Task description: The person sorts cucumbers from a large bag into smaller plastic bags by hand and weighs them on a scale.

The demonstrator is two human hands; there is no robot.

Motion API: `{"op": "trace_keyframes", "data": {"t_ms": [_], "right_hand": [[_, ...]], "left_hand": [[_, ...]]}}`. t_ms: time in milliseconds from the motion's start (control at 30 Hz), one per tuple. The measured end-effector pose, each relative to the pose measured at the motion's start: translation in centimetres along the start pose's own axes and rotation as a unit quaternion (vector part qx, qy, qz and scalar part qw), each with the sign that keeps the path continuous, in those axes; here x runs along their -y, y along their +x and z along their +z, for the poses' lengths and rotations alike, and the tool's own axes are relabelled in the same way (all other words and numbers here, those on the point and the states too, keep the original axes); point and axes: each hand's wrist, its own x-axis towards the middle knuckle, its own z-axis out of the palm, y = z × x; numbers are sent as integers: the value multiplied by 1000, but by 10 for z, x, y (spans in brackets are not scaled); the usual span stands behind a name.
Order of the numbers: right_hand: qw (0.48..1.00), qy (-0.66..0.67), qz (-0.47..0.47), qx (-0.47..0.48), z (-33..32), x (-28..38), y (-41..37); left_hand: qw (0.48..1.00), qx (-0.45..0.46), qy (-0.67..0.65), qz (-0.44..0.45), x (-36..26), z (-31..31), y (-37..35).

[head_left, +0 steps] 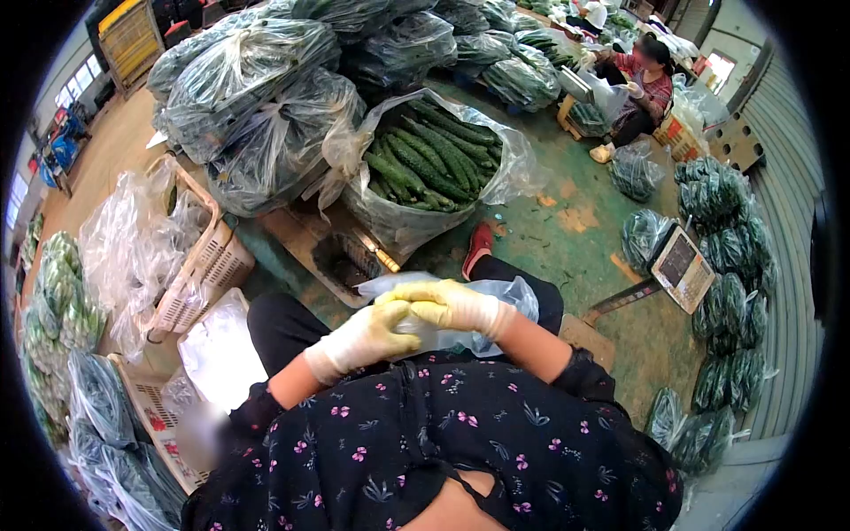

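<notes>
Both hands wear pale yellow gloves with white cuffs and meet in front of my lap. My left hand [372,336] is closed, its fingers curled against the other hand. My right hand [447,305] lies over the left fingertips, with its own fingers bent and pressed together. Whatever lies between them is hidden. A clear plastic bag [516,296] spreads over my lap, behind and under the hands. Beyond it stands a large open plastic sack [398,221], full of dark green cucumbers [429,159].
Filled bags [257,80] are piled at the back left. A crate [199,261] with loose plastic stands left. To my right are a scale [682,265] and stacked bagged vegetables [722,301]. Another person [646,80] sits at the back right.
</notes>
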Motion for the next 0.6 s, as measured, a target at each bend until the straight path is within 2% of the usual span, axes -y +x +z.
{"op": "trace_keyframes", "data": {"t_ms": [33,67,100,167,233,267,300,333,367,400,433,467,500,533,567,600], "right_hand": [[982,118,127,73,9,-28,-3],[974,-63,176,128,7,-46,-8],[929,-240,220,178,1,-56,-16],[844,-339,357,212,-24,-61,-30],[904,-334,263,-49,-32,-58,-30],[922,-271,240,-138,-37,-40,-23],[937,-246,103,-227,-37,-20,-16],[945,-193,7,-266,-32,13,-7],[952,-122,-64,-273,-22,36,-3],[976,2,-65,-208,-10,50,-4],[983,142,-38,-106,6,54,-3],[965,255,38,-39,28,37,0],[985,139,103,-16,44,16,2],[978,124,161,-34,65,-18,3],[983,93,143,-69,82,-60,-3],[990,8,122,-75,93,-110,-15]], "left_hand": [[988,-11,-144,-44,-4,-9,-13],[952,23,-276,-127,-8,-27,-27],[937,4,-321,-138,-8,-41,-41],[942,-77,-282,-165,9,-53,-60],[960,-150,-175,-161,31,-46,-67],[968,-182,-84,-148,38,-42,-64],[968,-213,9,-132,42,-40,-59],[965,-247,37,-82,30,-38,-53],[958,-269,103,6,35,-29,-45],[962,-270,36,-15,34,-23,-37],[962,-270,-30,-35,29,-18,-28],[956,-277,-92,-32,17,-15,-24],[945,-261,-191,-52,7,-16,-21],[920,-264,-289,-33,3,-18,-17],[885,-262,-384,-17,-2,-20,-16],[856,-269,-441,-1,-6,-25,-18]]}}
